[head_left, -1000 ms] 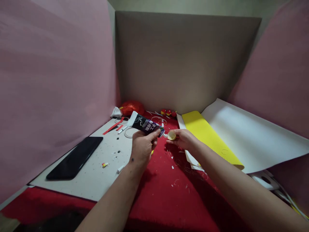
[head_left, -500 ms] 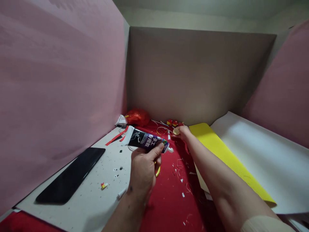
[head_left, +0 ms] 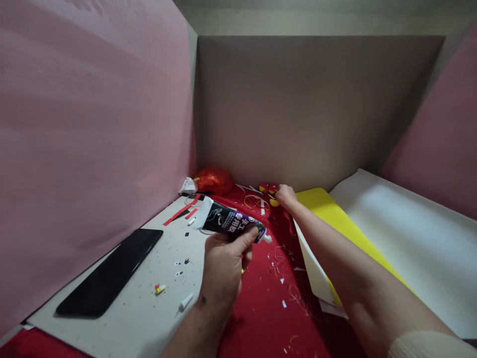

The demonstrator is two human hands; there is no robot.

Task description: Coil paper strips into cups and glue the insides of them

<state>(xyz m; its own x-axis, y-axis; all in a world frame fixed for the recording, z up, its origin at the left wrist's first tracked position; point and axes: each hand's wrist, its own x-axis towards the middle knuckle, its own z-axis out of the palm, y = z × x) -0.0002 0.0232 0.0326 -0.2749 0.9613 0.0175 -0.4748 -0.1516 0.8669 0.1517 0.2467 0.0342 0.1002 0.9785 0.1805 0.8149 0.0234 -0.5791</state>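
My left hand (head_left: 227, 263) is wrapped round a glue tube (head_left: 231, 221), black and purple with white lettering. Its white nozzle tip points right and it hangs over the red cloth (head_left: 261, 308). Under the left fingers a bit of something yellow peeks out. My right hand (head_left: 286, 197) reaches to the back, fingers curled and mostly hidden from me. Right beside it lie small round red-and-yellow pieces (head_left: 269, 188) and a yellow disc-like piece (head_left: 274, 203); what is in its fingers I cannot make out.
A black phone-like slab (head_left: 112, 271) and a white pointed cap (head_left: 185, 302) lie on the pale board (head_left: 149, 318). Red strips (head_left: 182, 211) and a red plastic bag (head_left: 213, 180) are behind. Yellow corrugated sheet (head_left: 316, 199) and white sheet (head_left: 402, 238) lie right. Partitions enclose the workspace.
My right hand has moved slightly farther back, beside the red-and-yellow pieces; the pale disc at its fingertips no longer shows there. The glue tube has shifted slightly right and down.
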